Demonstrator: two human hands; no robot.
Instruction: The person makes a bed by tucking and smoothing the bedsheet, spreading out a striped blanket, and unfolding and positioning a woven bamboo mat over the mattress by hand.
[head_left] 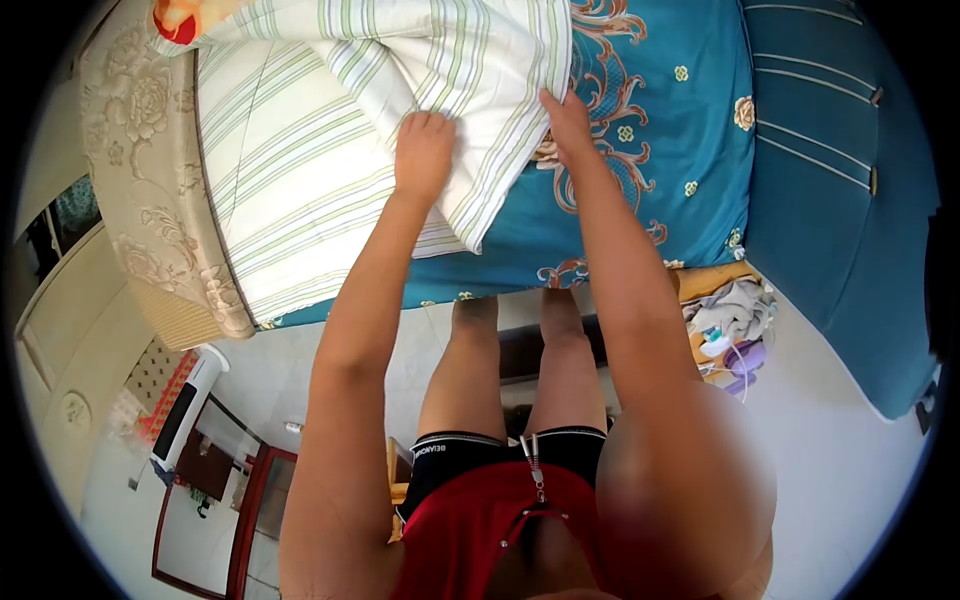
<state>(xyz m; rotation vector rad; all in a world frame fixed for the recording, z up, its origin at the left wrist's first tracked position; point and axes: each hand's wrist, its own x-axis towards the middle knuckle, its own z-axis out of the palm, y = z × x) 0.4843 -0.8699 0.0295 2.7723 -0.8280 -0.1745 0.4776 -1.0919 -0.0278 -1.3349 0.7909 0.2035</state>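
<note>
A white cloth with green and grey stripes (300,190) lies over a blue patterned bedspread (690,130), its right part folded and bunched. My left hand (425,155) is on the bunched part, its fingers curled into the fabric. At the cloth's right edge, my right hand (569,125) pinches the hem between thumb and fingers. A corner of the cloth hangs down between my two forearms, over the blue bedspread.
A beige floral cover (140,150) lies along the left of the bed. The blue padded headboard (840,200) stands at the right. Near it, clothes (735,310) and a purple item (745,362) lie low down. A red-framed mirror (240,530) is at the lower left.
</note>
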